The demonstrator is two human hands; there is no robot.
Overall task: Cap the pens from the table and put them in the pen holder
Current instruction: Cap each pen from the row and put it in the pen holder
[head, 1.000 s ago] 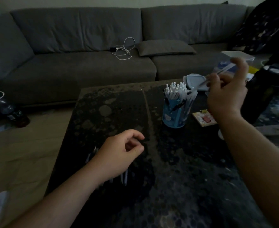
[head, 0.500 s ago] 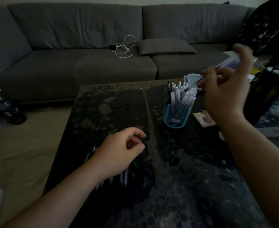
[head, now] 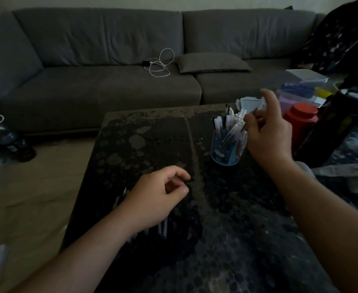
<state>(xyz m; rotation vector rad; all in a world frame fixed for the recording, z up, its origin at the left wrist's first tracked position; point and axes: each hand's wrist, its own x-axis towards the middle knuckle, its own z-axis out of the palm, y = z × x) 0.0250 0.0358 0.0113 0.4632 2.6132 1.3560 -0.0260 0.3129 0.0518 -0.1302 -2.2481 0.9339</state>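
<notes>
Dark, mottled stone-like table point(head: 152, 134) fills the head view; light is low. We see our right hand point(head: 268, 134) raised just over the blue pen holder point(head: 226, 153), which stands on the far right part of the table and is crowded with white-capped pens point(head: 233, 121). The right fingers pinch one pen point(head: 255, 111) that slants up and to the right, its lower tip at the mouths of the packed pens; whether it touches them we cannot tell, and the frame is too blurred to show whether it is capped. Index finger sticks upward.

Our left hand point(head: 159, 199) hovers low over the near left of the table, loosely curled, thumb and forefinger close but with nothing visible between them. Under and beside it lie several loose pens point(head: 163, 228), mostly hidden by the hand and wrist.

Behind the table runs a grey sofa point(head: 110, 60) carrying a white cable point(head: 161, 65) and a flat cushion point(head: 211, 62). Beside the holder on the right stands a red container point(head: 300, 119).
</notes>
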